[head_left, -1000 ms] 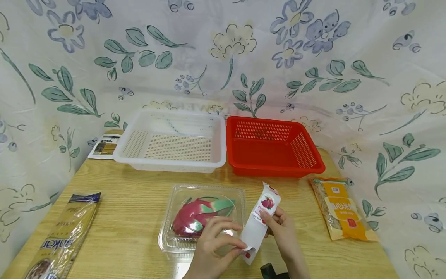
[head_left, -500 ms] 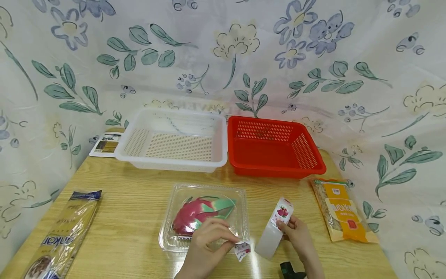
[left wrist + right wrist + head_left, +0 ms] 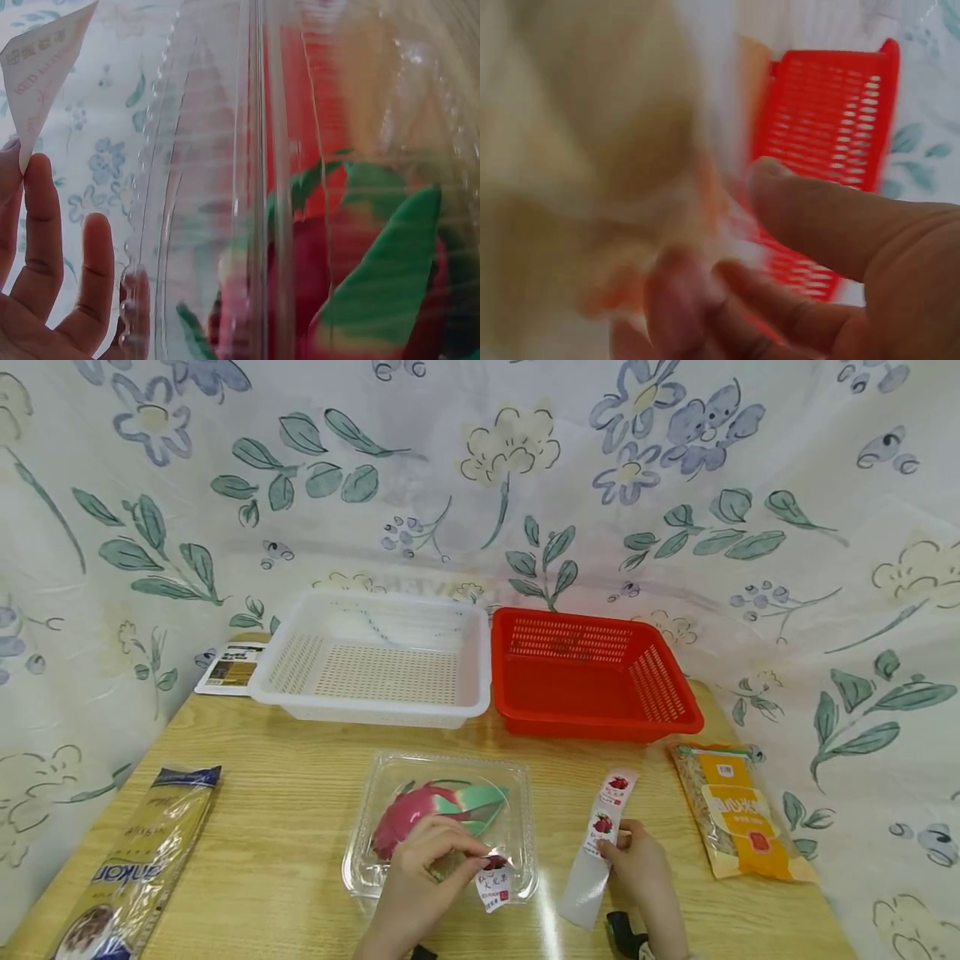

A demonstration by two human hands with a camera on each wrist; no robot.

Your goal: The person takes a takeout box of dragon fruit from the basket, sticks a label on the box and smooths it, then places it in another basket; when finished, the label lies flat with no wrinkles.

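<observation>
Between thumb and index finger my left hand (image 3: pixel 423 877) pinches a peeled fruit sticker (image 3: pixel 492 887), held by its upper edge over the front right of a clear clamshell box (image 3: pixel 517 781). Inside the box lies a dragon fruit (image 3: pixel 408 818), pink with green scales. In the left wrist view the sticker (image 3: pixel 45 64) shows its pale back, beside the box wall. My right hand (image 3: pixel 637 868) holds a strip of stickers (image 3: pixel 588 881) right of the box. Two printed labels show on its upper part, and its lower part is bare backing. The right wrist view is blurred.
A white basket (image 3: pixel 375 710) and a red basket (image 3: pixel 592 727) stand at the back. A gold packet (image 3: pixel 142 860) lies at left, an orange and clear bag (image 3: pixel 738 814) at right. A small pouch (image 3: pixel 231 670) sits beside the white basket. Patterned cloth (image 3: pixel 480 485) hangs behind.
The left hand has peeled the sticker off the strip and brought it left over the box's front right part. The right hand has moved right with the strip, now showing another label.
</observation>
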